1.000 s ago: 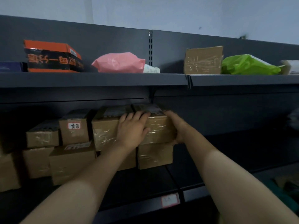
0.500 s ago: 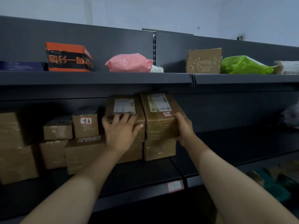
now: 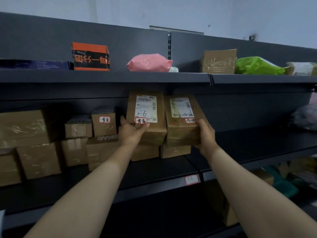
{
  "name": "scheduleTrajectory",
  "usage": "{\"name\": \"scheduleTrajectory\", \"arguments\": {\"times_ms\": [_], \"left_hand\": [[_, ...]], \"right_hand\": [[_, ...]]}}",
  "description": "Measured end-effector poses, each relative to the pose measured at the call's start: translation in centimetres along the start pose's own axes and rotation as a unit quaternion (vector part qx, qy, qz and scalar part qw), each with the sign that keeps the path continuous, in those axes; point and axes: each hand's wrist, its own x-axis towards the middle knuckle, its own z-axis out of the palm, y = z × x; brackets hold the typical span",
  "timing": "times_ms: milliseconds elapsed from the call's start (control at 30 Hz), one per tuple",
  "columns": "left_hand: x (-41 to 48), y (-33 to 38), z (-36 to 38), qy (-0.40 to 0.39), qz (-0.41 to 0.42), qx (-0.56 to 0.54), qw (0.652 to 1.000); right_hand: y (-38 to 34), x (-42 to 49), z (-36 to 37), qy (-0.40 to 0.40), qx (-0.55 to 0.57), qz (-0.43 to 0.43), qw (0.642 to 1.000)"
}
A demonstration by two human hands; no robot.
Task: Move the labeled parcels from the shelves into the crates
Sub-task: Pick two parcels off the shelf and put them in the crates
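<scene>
Fingers (image 3: 144, 127) of the left hand (image 3: 133, 133) are curled round the near lower-left corner of the left parcel (image 3: 147, 110). One lies across its labelled face beside a red-bordered handwritten tag, and another shows up along the parcel's left side. The right hand (image 3: 205, 136) grips the near right corner of the right parcel (image 3: 181, 129), thumb on the labelled face next to its own red-bordered tag; the other fingers are hidden behind the carton.

Both parcels are brown taped cartons, tilted so their white shipping labels face the camera. They are held side by side and appear to touch along their near edges, in front of the middle shelf (image 3: 257, 152) and just under the lip of the top shelf (image 3: 103, 78). Two more cartons (image 3: 175, 151) sit on the middle shelf directly below the held pair.

To the left on the same shelf stand stacked cartons, among them a small tagged carton (image 3: 103, 121) just beside the left hand. A red-bordered shelf tag (image 3: 191, 179) is stuck on the shelf's front edge.

On the top shelf, from left to right, are a flat dark blue box (image 3: 34, 64), an orange-and-black box (image 3: 91, 56), a pink bag (image 3: 149, 63), a brown carton (image 3: 218, 61) and a green bag (image 3: 257, 66).
</scene>
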Motion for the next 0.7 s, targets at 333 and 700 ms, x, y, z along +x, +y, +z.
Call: {"name": "scheduleTrajectory", "arguments": {"times_ms": [333,700], "left_hand": [[-4.5,-0.6,0.2,0.024,0.056,-0.059,0.996],[-19.9,4.4,11.0,-0.196,0.005,-0.204,0.959]], "right_hand": [[1.1,-3.9,-4.0,0.071,0.034,0.052,0.996],[-3.0,-14.0,-22.4,0.241,0.049,0.066,0.967]]}}
